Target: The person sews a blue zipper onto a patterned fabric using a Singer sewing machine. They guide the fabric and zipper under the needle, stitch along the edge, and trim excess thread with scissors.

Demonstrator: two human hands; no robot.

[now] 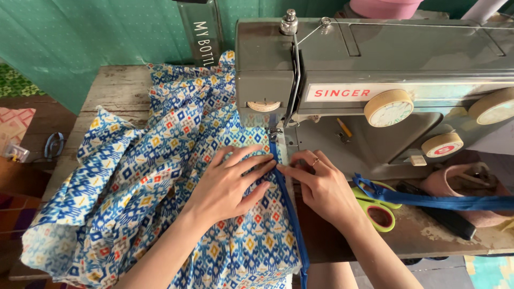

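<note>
Observation, head view: the left hand (227, 184) lies flat, palm down, on the patterned fabric (160, 176), fingers spread and extended toward the right; it presses the cloth against the table rather than closing around anything. The right hand (321, 187) rests beside it, fingers extended leftward, fingertips (284, 170) meeting those of the left hand at the blue zipper tape (286, 203) that runs along the fabric's right edge. Neither hand is clenched; both are open and pinning cloth and tape at the seam line. A ring (316, 160) shows on one finger of the right hand. The contact point sits just in front of the presser foot (274, 134) of the grey sewing machine (385, 69), with the zipper tape leading up under the foot. The fabric, blue and white with small orange and yellow diamonds, spreads left and toward the viewer across the worn wooden table (115, 88), bunched in folds at the left and hanging over the near edge. To the right of the right hand lie green-handled scissors (381, 211), partly under a loose blue strip (439, 200) that trails off to the right. Behind that, a pink bowl (460, 187) holds small items, too indistinct to identify. A black comb-like object (444, 217) lies near the bowl. A green dotted curtain (80, 37) hangs behind the table.
</note>
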